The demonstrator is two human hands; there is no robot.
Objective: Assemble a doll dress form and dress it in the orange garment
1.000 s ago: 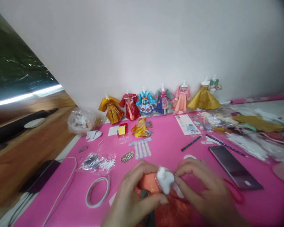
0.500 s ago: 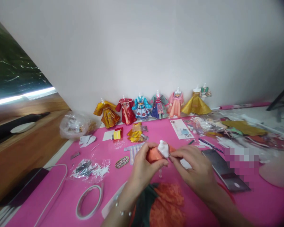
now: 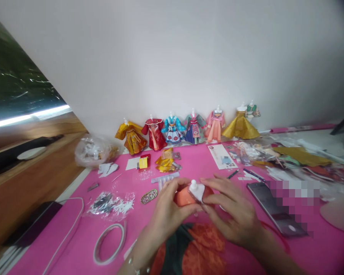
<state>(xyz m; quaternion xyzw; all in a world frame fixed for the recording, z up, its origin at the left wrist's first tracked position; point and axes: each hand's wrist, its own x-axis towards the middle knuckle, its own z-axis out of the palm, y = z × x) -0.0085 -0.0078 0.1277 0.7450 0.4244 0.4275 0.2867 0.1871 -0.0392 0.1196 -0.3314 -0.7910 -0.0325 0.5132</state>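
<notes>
A small white doll torso (image 3: 196, 189) wears an orange doll top (image 3: 185, 196) with a dark-edged neckline. My left hand (image 3: 166, 208) is closed around one side of it, thumb below and fingers behind. From the other side my right hand (image 3: 235, 212) pinches the top's front edge, with its upper fingers over the shoulder. Below both hands an orange and dark green piece of fabric (image 3: 205, 244) lies on the pink table (image 3: 74, 236). What the right fingertips press together is partly hidden.
Several dressed doll torsos (image 3: 154, 131) stand along the wall. A tape roll (image 3: 96, 248), a bag of white pieces (image 3: 114, 204) and an oval patterned piece (image 3: 149, 196) lie left. On the right are a phone (image 3: 272, 208), a pen (image 3: 253, 175) and heaped fabrics (image 3: 306, 156).
My right hand has come up and over the doll top, its fingers now spread across the shoulder. The torso has tilted and sits slightly lower; the left hand still holds it.
</notes>
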